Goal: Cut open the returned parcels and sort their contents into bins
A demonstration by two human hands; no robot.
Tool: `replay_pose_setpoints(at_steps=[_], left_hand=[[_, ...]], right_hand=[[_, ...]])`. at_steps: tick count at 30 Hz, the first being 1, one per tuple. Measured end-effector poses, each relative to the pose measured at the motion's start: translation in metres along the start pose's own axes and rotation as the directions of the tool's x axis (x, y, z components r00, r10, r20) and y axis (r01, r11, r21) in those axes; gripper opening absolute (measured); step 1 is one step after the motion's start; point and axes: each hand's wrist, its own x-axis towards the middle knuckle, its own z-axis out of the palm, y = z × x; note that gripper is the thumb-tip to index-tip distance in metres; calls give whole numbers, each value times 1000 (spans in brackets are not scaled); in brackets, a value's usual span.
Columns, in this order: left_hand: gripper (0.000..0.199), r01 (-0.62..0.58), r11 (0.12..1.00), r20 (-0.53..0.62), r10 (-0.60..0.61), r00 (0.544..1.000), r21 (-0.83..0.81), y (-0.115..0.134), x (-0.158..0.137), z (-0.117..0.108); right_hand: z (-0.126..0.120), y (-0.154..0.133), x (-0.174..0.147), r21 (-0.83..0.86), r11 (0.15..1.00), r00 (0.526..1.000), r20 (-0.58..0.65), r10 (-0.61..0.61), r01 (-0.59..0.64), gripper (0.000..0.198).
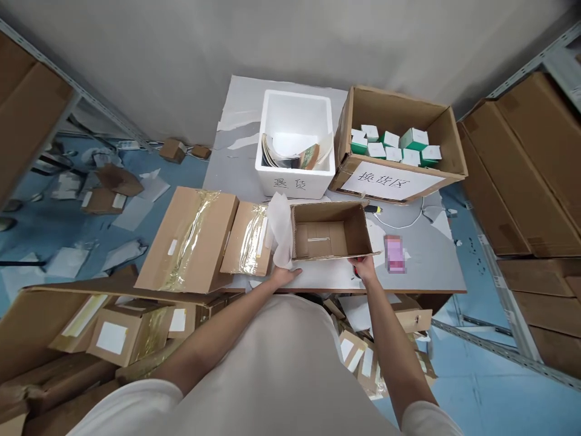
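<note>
An open cardboard box (318,239) stands at the table's front edge, its inside bare. My left hand (285,277) lies low beside the box's near left corner, fingers stretched out, at the foot of a crumpled white foam sheet (280,230). Whether it touches the sheet, I cannot tell. At the near right corner of the box, my right hand (364,266) is closed around a small red object (356,270), mostly hidden by the fingers; its kind does not show. Left of the sheet is a smaller taped carton (247,239), next to a larger taped carton (188,239).
Behind stand a white foam box (295,184) holding papers and a big carton (394,181) of green-white small boxes. A pink pixelated item (395,254), a yellow-black tool (373,209) and a white cable (402,226) lie right. Cartons (113,336) crowd the lower left.
</note>
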Motion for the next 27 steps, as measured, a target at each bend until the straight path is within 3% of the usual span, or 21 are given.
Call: replay_pose_setpoints(at_steps=[3, 6, 9, 12, 14, 17, 20, 22, 27], left_hand=[[29, -3, 1000, 18, 4, 1000, -16, -10, 12, 2], [45, -59, 995, 10, 60, 998, -78, -8, 14, 2], [66, -218, 966, -80, 209, 975, -140, 5, 7, -5], [83, -328, 940, -148, 313, 938, -93, 21, -9, -18], [98, -359, 929, -171, 341, 924, -89, 29, -20, -28], [116, -408, 906, -190, 383, 904, -111, 40, -32, -39], [104, -400, 913, -269, 367, 891, -78, 57, -36, -41], [89, -365, 930, -347, 328, 879, -44, 69, -37, -37], [73, -366, 931, -447, 325, 833, -5, 85, -40, -21]], right_hand=[[5, 5, -3, -10, 999, 998, -34, 53, -53, 72], [4, -1, -11, -21, 996, 994, -75, 82, -84, 66], [-4, -18, -21, -10, 1000, 985, -174, 14, -16, 60], [-19, -38, -31, 29, 997, 973, -224, -60, 68, 61], [-32, -51, -39, 70, 991, 979, -176, -103, 117, 69], [-48, -67, -50, 103, 969, 974, 2, -228, 227, 87], [-50, -80, -61, -16, 954, 938, 188, -290, 298, 109], [-44, -86, -66, -152, 942, 940, 212, -266, 301, 117], [-28, -88, -73, -383, 882, 951, -31, -308, 273, 108]])
